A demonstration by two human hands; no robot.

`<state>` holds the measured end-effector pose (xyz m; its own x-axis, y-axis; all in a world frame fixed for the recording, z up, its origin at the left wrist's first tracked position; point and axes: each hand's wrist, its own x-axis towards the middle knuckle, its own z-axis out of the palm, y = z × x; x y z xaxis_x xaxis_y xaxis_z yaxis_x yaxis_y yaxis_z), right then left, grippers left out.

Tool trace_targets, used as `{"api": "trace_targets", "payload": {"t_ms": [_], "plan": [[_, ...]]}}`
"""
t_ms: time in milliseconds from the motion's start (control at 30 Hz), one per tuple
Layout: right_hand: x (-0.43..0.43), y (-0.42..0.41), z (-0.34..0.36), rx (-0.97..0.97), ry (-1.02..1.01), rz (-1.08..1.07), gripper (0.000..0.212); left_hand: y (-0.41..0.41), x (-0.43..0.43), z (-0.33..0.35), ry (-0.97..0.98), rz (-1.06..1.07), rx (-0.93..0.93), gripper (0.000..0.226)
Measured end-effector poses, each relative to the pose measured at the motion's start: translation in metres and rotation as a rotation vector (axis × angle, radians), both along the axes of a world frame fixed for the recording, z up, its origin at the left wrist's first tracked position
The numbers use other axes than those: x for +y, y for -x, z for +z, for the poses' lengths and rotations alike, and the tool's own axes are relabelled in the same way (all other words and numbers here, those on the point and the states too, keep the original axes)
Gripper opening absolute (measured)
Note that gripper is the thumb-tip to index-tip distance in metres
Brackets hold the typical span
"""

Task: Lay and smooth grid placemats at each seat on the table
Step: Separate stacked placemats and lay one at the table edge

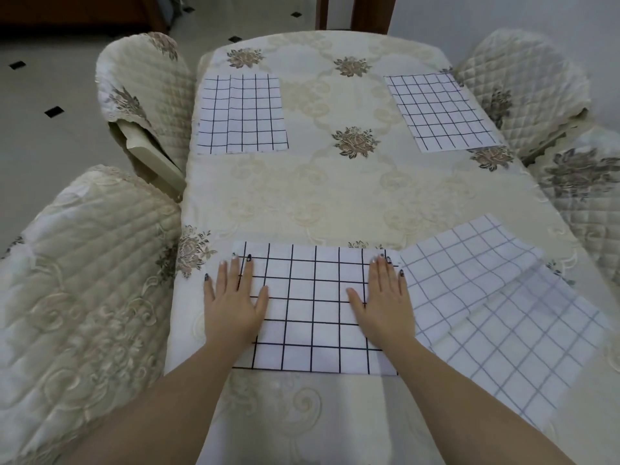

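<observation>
A person's left hand point(232, 302) and right hand point(382, 302) press flat, fingers straight and slightly spread, on the two side edges of a black-grid placemat point(313, 310) lying at the near end of a cloth-covered dining table point(335, 196); neither hand grips anything. Just to its right, touching its corner, lies a loose heap of paler grid placemats point(496, 313), one overlapping another. Two more placemats lie flat farther up the table, one at the far left seat point(241, 114) and one at the far right seat point(439, 110), beside quilted chair covers point(84, 280)
</observation>
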<state>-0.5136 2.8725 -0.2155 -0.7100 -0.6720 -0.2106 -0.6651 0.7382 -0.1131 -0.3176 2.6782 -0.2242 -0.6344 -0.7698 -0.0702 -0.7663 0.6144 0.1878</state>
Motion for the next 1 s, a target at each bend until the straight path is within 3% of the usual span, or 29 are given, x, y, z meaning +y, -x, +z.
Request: {"api": "trace_targets", "payload": {"t_ms": [167,267,367,467,567,700,833,1000], "plan": [[0.018,0.005,0.005,-0.035,-0.022,-0.052,0.078,-0.022,-0.007,0.002,-0.028,0.021,-0.073,0.07],[0.016,0.011,0.014,-0.142,-0.006,-0.054,0.075,-0.021,-0.009,0.01,-0.123,0.036,-0.002,0.062],[0.02,0.013,0.035,-0.323,0.314,-0.154,0.064,-0.027,0.003,0.031,-0.197,0.044,0.235,0.061],[0.041,0.014,0.054,-0.447,0.618,-0.465,0.045,-0.037,0.035,0.056,-0.22,0.021,0.417,0.044],[0.064,0.018,0.058,-0.621,0.736,-0.753,0.03,-0.036,0.075,0.073,-0.542,0.163,0.549,0.024],[0.088,0.007,0.054,-0.808,0.708,-0.869,0.02,-0.025,0.119,0.079,-1.105,0.496,0.775,0.026],[0.104,-0.004,0.052,-0.749,0.619,-0.872,0.025,-0.015,0.151,0.08,-1.372,0.603,0.746,0.025],[0.111,-0.02,0.054,-0.782,0.513,-0.919,0.011,0.0,0.179,0.078,-1.565,0.609,0.701,0.024]]}}
